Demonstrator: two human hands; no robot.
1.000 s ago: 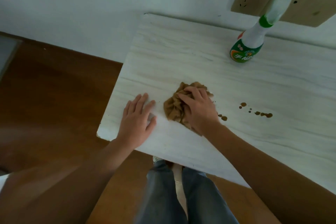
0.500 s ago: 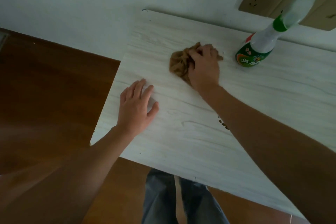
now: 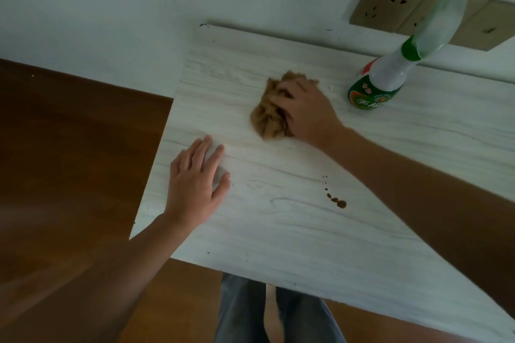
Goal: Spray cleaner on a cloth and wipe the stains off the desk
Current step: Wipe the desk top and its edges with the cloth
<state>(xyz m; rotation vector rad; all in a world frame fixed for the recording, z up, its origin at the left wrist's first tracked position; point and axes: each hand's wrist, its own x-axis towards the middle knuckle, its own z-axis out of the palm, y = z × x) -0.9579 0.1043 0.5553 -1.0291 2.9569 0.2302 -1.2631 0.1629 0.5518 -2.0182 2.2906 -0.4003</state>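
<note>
A crumpled brown cloth (image 3: 268, 114) lies on the pale wood-grain desk (image 3: 278, 231), toward the far middle. My right hand (image 3: 306, 108) presses down on it, fingers curled over its right side. My left hand (image 3: 195, 184) rests flat on the desk near the left edge, fingers spread, holding nothing. A small line of brown stains (image 3: 337, 202) shows on the desk beside my right forearm, which hides whatever lies further right. The cleaner bottle (image 3: 390, 75), white with a green label and a green-tipped cap, stands upright at the far right, just right of the cloth.
The desk's far edge meets a pale wall with tan socket plates (image 3: 390, 5) behind the bottle. Brown wooden floor (image 3: 69, 161) lies to the left and below the desk. My legs in jeans (image 3: 250, 312) show under the near edge.
My right hand pushed the cloth from the near middle up to the far side beside the bottle, then drew it slightly back. The left hand stayed flat in place.
</note>
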